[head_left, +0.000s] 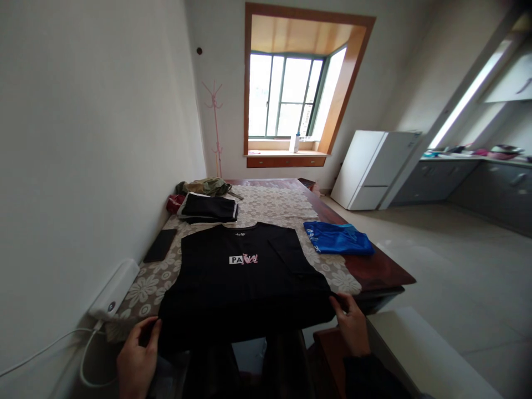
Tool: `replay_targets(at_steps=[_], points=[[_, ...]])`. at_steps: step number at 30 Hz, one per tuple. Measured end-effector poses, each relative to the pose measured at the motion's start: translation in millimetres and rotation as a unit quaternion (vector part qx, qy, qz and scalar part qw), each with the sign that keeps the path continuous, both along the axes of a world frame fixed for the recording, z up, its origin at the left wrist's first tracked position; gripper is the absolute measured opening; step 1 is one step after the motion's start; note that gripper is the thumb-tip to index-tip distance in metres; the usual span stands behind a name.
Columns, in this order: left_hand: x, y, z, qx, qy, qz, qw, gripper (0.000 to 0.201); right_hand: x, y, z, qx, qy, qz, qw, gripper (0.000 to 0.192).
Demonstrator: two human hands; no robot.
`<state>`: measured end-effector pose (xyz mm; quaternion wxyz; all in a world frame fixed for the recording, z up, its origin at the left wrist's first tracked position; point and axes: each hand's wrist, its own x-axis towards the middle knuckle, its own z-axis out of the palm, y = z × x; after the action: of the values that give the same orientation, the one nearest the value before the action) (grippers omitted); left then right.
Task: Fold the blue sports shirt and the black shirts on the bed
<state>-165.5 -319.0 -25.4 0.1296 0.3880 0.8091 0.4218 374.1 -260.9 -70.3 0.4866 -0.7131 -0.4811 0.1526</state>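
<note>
A black T-shirt (249, 282) lies spread over the near end of the table, collar pointing away from me, with a white and pink print on it. Its lower part hangs past the near table edge. My left hand (139, 352) pinches the shirt's near left corner between thumb and fingers. At the near right corner, my right hand (349, 321) grips the cloth the same way. Right of the shirt rests a folded blue garment (338, 238). A folded black garment (210, 208) with light edging lies beyond the shirt's left shoulder.
A dark phone-like slab (160, 245) and a white box with cables (116, 288) are along the left wall. An olive cloth bundle (203, 187) sits farther back on the floral tablecloth (274, 202). A white bench-like surface (419, 349) stands at right, near my right arm.
</note>
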Motion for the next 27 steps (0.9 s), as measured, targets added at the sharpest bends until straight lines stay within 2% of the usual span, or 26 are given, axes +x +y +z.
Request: replay_targets(at_steps=[5,9,12,18,24,27], points=[[-2.7,3.1,-6.1,0.034,-0.080,-0.013,0.996,0.047,-9.3,-1.8,-6.2,0.004,0.073,-0.007,0.997,0.055],[-3.6,5.8,-3.8,0.049,-0.130,-0.027,0.990,0.052,-5.4,-0.6,-8.9,-0.013,0.109,0.010,0.994,0.054],[-5.3,6.4,-0.9,0.044,-0.127,-0.026,0.991,0.053,0.4,-0.1,-7.7,-0.017,0.101,0.027,0.994,0.049],[-8.0,7.3,-3.0,0.038,-0.098,-0.010,0.994,0.051,3.7,1.5,-4.3,-0.011,0.081,0.008,0.997,0.045],[-4.8,4.1,1.4,0.015,-0.060,-0.011,0.998,0.049,4.4,1.2,-6.6,-0.006,0.036,0.021,0.999,0.048],[-7.5,-4.6,0.5,0.043,-0.070,-0.025,0.996,0.050,10.6,-5.4,-8.8,-0.007,0.046,0.032,0.998,0.051]])
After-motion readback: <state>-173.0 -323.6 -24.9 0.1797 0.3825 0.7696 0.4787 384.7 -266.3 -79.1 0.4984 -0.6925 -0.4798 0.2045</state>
